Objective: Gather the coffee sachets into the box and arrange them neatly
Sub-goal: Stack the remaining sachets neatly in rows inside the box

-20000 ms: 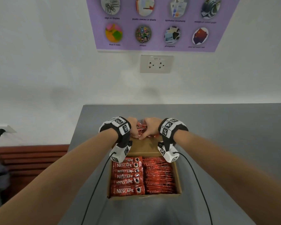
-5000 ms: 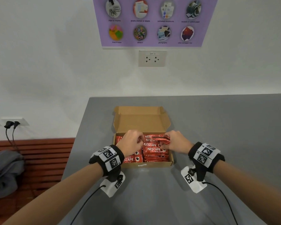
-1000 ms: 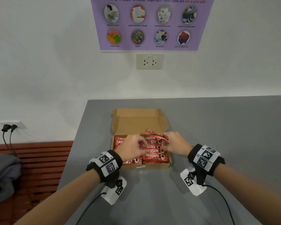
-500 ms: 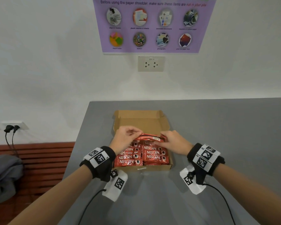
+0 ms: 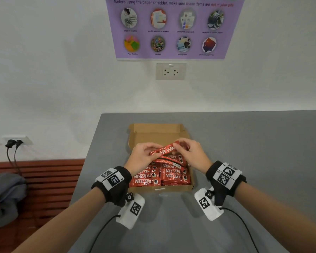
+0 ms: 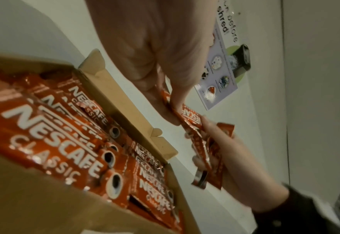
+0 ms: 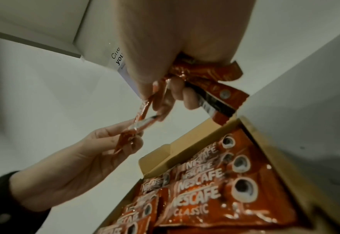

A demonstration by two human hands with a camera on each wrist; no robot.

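Note:
An open cardboard box (image 5: pixel 161 189) on the grey table holds two columns of red Nescafé sachets (image 5: pixel 173 177). Above its far end, both hands hold one sachet (image 5: pixel 164 150) tilted, label up. My left hand (image 5: pixel 144 156) pinches its left end and my right hand (image 5: pixel 190 152) pinches its right end. In the right wrist view the right hand (image 7: pixel 165 95) also keeps more sachets (image 7: pixel 221 93) tucked in its palm. The left wrist view shows the left hand (image 6: pixel 169 101) pinching the sachet (image 6: pixel 191 117) above the box wall (image 6: pixel 125 114).
The box's lid flap (image 5: pixel 157 132) stands open toward the wall. Bare grey table (image 5: pixel 254 161) spreads to the right and in front. The table's left edge drops to a wooden bench (image 5: pixel 49 179) with grey cloth (image 5: pixel 5 194). A wall socket (image 5: pixel 171 71) and purple poster (image 5: pixel 173 28) hang behind.
Both hands have lifted a sachet off the far row of the box. It now hangs tilted between them, and the left hand has shifted a little to the right.

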